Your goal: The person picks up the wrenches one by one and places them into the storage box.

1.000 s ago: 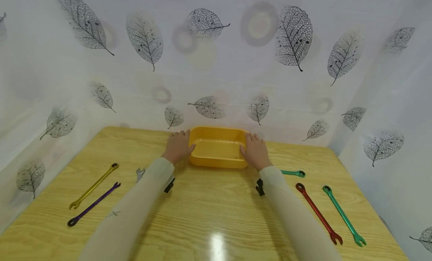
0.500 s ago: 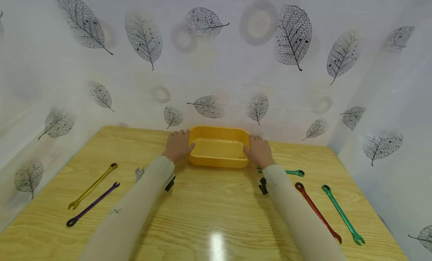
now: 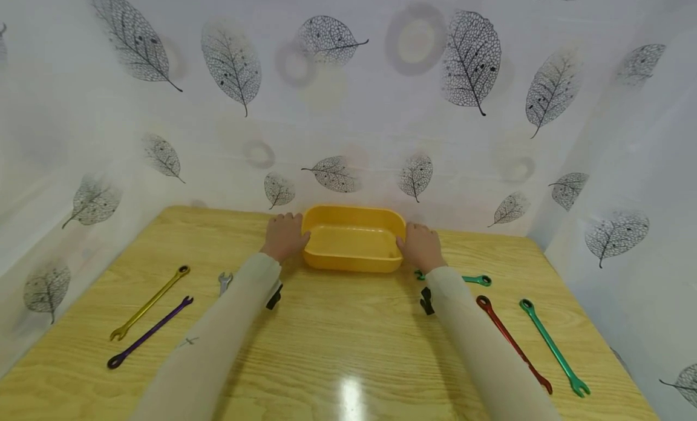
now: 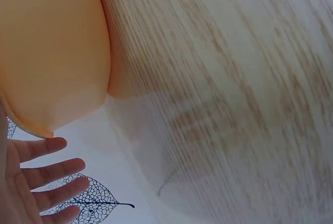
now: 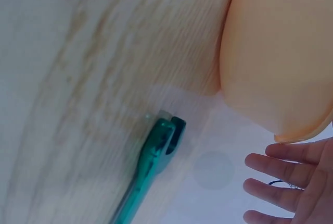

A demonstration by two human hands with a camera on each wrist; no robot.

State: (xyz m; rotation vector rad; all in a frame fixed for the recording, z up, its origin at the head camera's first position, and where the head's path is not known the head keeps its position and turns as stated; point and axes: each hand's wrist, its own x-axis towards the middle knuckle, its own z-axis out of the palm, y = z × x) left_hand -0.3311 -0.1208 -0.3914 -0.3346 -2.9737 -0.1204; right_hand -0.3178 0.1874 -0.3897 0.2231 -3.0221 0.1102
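A yellow plastic basin (image 3: 353,264) stands at the back edge of the wooden table. My left hand (image 3: 284,236) is at its left end, thumb over the rim. At the right end is my right hand (image 3: 422,245), its thumb tip at the rim. In the left wrist view the fingers (image 4: 54,174) are straight and spread, the uppermost right at the basin's lip. Likewise, the right wrist view has extended fingers (image 5: 281,169) beside the lip. A green wrench (image 3: 475,280) lies close by my right wrist, partly hidden by the sleeve.
On the left of the table (image 3: 327,348) lie a gold wrench (image 3: 149,303), a purple wrench (image 3: 149,333) and a silver wrench (image 3: 225,282) partly behind my sleeve. A red wrench (image 3: 512,342) and another green wrench (image 3: 554,348) lie on the right. A leaf-patterned curtain (image 3: 370,106) surrounds the table.
My right hand has shifted right, uncovering more of the basin's right end and of the nearby green wrench. My left hand has drawn slightly left.
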